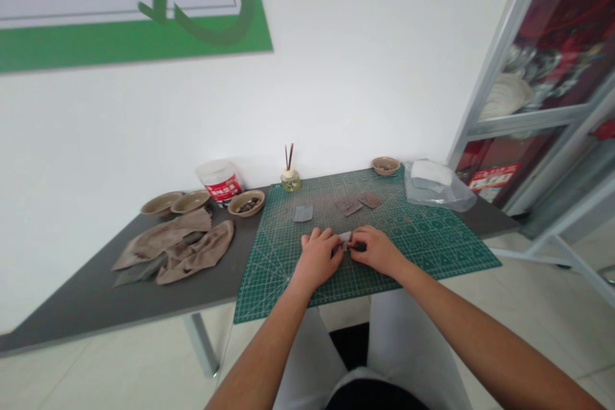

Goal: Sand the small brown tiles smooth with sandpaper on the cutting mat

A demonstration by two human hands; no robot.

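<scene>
My left hand (pixel 318 257) rests low over the green cutting mat (pixel 283 256), with its thumb and fingertips closed at the left edge of a small light grey piece (pixel 344 238). Facing it from the right, my right hand (pixel 377 248) pinches by the same piece, and a small dark object (pixel 359 246) shows at its fingers. What exactly lies under the fingertips is partly hidden. Beyond the hands lie a grey square (pixel 303 213) and two brownish flat pieces, one nearer (pixel 348 206) and one farther right (pixel 369 199).
Left on the dark table (pixel 72 311) are crumpled brown cloths (pixel 196 253), two bowls (pixel 162 204), a bowl of dark bits (pixel 246 204) and a plastic tub (pixel 220 182). A reed diffuser (pixel 291 179), another bowl (pixel 385 166) and a clear bag (pixel 438 186) stand along the wall.
</scene>
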